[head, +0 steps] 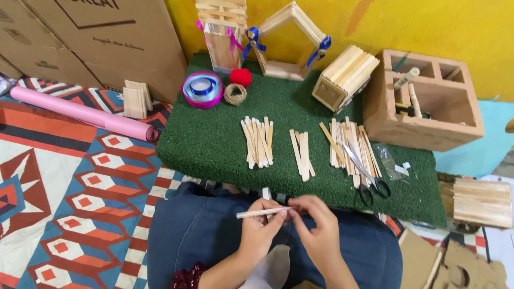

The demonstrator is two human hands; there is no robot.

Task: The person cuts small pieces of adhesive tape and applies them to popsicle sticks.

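My left hand point(261, 227) and my right hand point(316, 227) meet over my lap and together hold one flat wooden craft stick point(259, 213), which lies nearly level and points left. The right fingers pinch its right end. Just beyond the hands lies a green artificial-grass mat point(214, 139) with three heaps of the same sticks: a left heap point(258, 141), a small middle heap point(302, 154) and a larger right heap point(350, 145). Black-handled scissors point(369, 179) rest on the right heap.
At the mat's back stand a stick-built tower point(222, 37), an arch frame with blue ribbon point(292, 40), a small stick house point(345, 75), a ribbon spool point(202, 89), twine point(235, 94) and red yarn point(241, 77). A hollow clay block point(428, 107) sits right; a pink roll point(80, 113) lies left.
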